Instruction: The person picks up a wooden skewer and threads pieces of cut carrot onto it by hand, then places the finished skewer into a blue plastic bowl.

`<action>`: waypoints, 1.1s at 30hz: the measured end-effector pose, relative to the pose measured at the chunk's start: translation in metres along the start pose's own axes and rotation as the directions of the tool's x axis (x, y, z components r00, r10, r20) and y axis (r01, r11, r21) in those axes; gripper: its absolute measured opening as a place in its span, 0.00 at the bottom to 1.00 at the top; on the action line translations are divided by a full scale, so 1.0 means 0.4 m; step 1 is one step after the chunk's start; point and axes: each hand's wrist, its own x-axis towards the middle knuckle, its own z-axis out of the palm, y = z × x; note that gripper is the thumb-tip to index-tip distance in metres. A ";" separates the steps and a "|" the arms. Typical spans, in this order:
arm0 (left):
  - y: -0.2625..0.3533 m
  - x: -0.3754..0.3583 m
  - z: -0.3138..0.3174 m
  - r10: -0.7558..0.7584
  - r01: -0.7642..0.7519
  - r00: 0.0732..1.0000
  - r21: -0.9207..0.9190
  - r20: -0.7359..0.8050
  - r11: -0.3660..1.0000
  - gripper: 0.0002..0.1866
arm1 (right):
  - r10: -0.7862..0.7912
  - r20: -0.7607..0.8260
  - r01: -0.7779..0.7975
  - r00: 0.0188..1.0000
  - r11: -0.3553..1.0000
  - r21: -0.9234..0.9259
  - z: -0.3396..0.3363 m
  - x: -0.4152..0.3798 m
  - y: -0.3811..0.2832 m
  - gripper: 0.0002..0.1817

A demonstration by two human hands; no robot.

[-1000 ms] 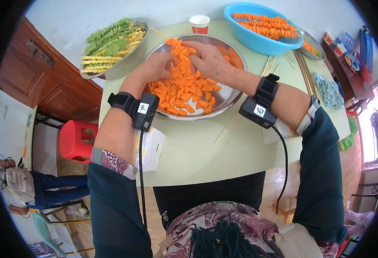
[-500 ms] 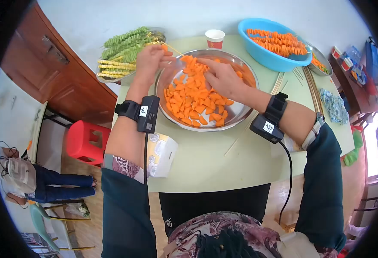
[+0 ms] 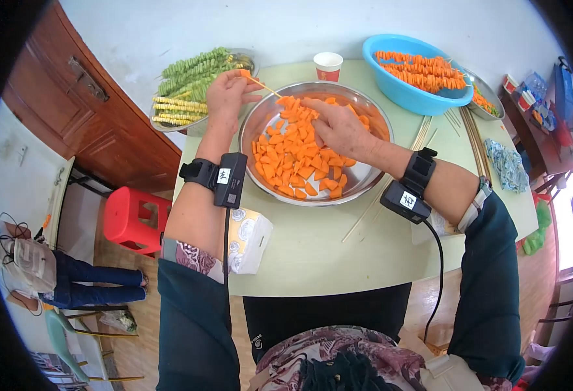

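Observation:
A steel basin (image 3: pixel 242 153) holds a heap of cut orange carrot pieces (image 3: pixel 296 153). Above its far left rim, my left hand (image 3: pixel 226 98) pinches a single carrot piece (image 3: pixel 245 73) at one end of a thin wooden skewer (image 3: pixel 265 86). The bare part of that skewer slants down to the right, toward carrot pieces that appear threaded on it. At this lower end my right hand (image 3: pixel 342 127) is closed over the basin, its fingers round the skewer and carrots; the exact grip is partly hidden.
Left stands a tray (image 3: pixel 162 125) of green and yellow skewers. A paper cup (image 3: pixel 328 65), a blue tub (image 3: pixel 400 91) of carrot skewers and loose sticks (image 3: pixel 474 140) are behind and right. An open carton (image 3: pixel 250 241) lies in front; a red stool (image 3: pixel 130 218) and a person (image 3: pixel 71 274) are left.
The whole view has shifted slightly downward. My left hand has drawn a little away from the basin, and more of the bare skewer shows between my hands.

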 end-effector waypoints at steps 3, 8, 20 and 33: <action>0.005 -0.008 0.005 0.014 -0.014 1.000 0.021 -0.009 1.000 0.11 | -0.025 -0.015 0.024 1.000 0.999 -0.037 0.002 0.000 0.004 0.20; 0.011 -0.013 0.009 0.128 -0.125 0.992 0.184 -0.007 0.975 0.09 | -0.044 -0.029 0.042 0.999 0.998 -0.053 0.007 0.001 0.011 0.20; 0.001 -0.010 0.012 0.298 -0.286 0.953 0.519 0.063 0.806 0.09 | -0.014 0.007 0.013 1.000 1.000 0.019 0.003 -0.009 -0.004 0.20; 0.016 -0.060 0.073 0.154 -0.366 0.896 0.495 0.417 0.788 0.11 | -0.014 -0.066 0.019 0.998 0.997 0.080 0.009 -0.002 0.014 0.21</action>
